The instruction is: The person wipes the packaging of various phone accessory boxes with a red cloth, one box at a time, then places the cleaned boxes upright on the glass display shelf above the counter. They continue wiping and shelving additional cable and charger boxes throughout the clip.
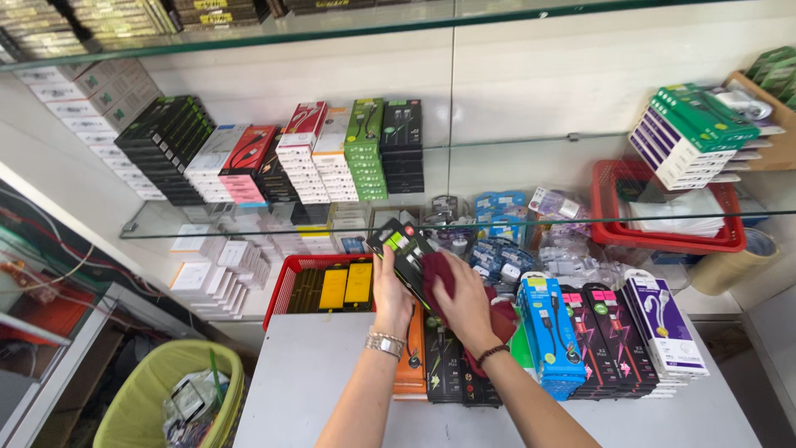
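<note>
Meanwhile left hand (391,292) grips black package (404,249), right hand (466,309) clutches maroon cloth (439,272) among stacked boxes (612,336).

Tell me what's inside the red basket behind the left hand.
The red basket holds flat packs: two yellow-fronted ones upright, darker ones beside them. The left hand and its black pack cover the basket's right end.

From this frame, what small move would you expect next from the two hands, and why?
Probably another wiping stroke of the dark red cloth along the black packaged item. The left hand holds the package tilted above the grey counter, and the right hand presses the cloth against its lower part, so the upper part looks not yet covered.
</note>
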